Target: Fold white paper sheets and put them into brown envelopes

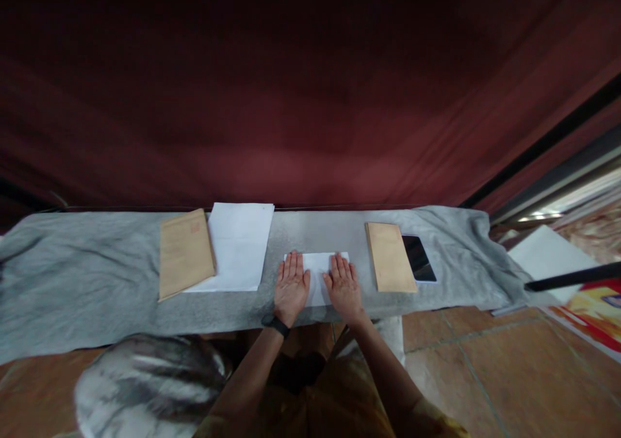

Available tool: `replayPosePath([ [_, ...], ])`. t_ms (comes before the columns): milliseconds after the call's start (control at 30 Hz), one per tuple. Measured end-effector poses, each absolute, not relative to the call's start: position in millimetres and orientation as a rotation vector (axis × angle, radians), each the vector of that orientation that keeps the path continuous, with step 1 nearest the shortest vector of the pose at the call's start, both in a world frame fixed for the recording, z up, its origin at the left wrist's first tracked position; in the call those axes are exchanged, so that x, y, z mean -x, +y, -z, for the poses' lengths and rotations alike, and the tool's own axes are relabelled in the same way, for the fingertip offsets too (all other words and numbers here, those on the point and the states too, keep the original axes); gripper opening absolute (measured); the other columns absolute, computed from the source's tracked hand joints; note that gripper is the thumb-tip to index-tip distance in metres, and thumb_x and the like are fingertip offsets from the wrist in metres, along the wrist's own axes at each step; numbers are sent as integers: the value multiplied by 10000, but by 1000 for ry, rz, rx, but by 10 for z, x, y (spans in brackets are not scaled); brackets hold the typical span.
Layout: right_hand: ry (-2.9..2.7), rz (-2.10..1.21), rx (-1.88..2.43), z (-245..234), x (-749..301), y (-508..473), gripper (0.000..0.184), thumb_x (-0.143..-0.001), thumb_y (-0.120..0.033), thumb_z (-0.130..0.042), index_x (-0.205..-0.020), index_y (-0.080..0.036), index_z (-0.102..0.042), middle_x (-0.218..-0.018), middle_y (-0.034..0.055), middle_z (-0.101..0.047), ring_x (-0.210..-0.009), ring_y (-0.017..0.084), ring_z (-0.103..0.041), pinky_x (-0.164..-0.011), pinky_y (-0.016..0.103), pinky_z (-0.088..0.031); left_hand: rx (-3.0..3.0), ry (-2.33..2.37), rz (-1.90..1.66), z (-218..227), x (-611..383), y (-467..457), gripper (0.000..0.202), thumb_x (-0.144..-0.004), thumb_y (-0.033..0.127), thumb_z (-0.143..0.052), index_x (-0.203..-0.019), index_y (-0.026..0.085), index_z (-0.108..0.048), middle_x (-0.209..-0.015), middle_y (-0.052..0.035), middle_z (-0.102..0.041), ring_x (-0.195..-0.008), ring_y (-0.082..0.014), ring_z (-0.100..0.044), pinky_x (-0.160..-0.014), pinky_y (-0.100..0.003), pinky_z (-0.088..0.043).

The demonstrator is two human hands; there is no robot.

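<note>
While the left grip [291, 286] lies outspread on the paper [317, 276], grasping nothing, the right grip [345, 287] (just as flat) rests on the paper's other side; left of both grips lie envelopes [185, 257] partly over sheets [244, 244], right of both a brown stack [392, 257] and a phone [420, 257]
</note>
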State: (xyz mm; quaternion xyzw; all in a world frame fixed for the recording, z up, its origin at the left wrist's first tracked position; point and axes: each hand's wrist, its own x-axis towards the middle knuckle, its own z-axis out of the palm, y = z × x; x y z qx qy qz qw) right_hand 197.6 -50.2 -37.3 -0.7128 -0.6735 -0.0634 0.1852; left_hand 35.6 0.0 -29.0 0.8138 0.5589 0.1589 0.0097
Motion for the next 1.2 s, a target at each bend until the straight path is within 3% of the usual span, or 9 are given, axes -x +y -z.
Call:
replayPosePath([
  [333,-1831,184,2055,389,-2173,-751,600,-1062,-423,-330,-1554,-79,-327,-1547,207,-429,-1444,300,-384,-1163,505,-302,-2485,1773,-663,301,-165,-84,626,-1012,344,-310,-1568,62,-271,-1591,-188,-350,-1509,-298,-273,-1207,-544,-292],
  [633,-1775,252,2083,431,-2252,-960,606,-1061,-449,-316,-1519,-59,-385,-1524,211,-463,-1424,302,-415,-1157,481,-329,-2495,1813,-663,299,-2,-176,611,-1012,334,-293,-1549,43,-316,-1571,-200,-387,-1485,-310,-331,-1199,-532,-311],
  [800,-1716,198,2070,400,-2196,-1049,577,-1069,-391,-282,-1527,-49,-361,-1545,212,-432,-1448,292,-381,-1153,489,-349,-2478,1850,-683,252,21,-273,605,-1011,310,-294,-1553,42,-307,-1574,-208,-378,-1489,-320,-320,-1194,-544,-317],
  [1067,-2054,-67,1774,306,-1688,-1143,549,-1070,-379,-279,-1543,-111,-359,-1563,150,-430,-1474,243,-350,-1191,473,-319,-2755,1287,-419,142,-173,-624,620,-959,172,-343,-1574,135,-276,-1619,-100,-337,-1514,-210,-267,-1248,-448,-244],
  [1200,-2073,-33,1810,325,-1682,-1201,587,-1062,-422,-313,-1561,-111,-321,-1575,153,-408,-1477,253,-342,-1203,474,-287,-2780,1197,-349,138,-97,-647,614,-969,254,-404,-1562,135,-299,-1631,-107,-312,-1523,-222,-240,-1255,-451,-210],
])
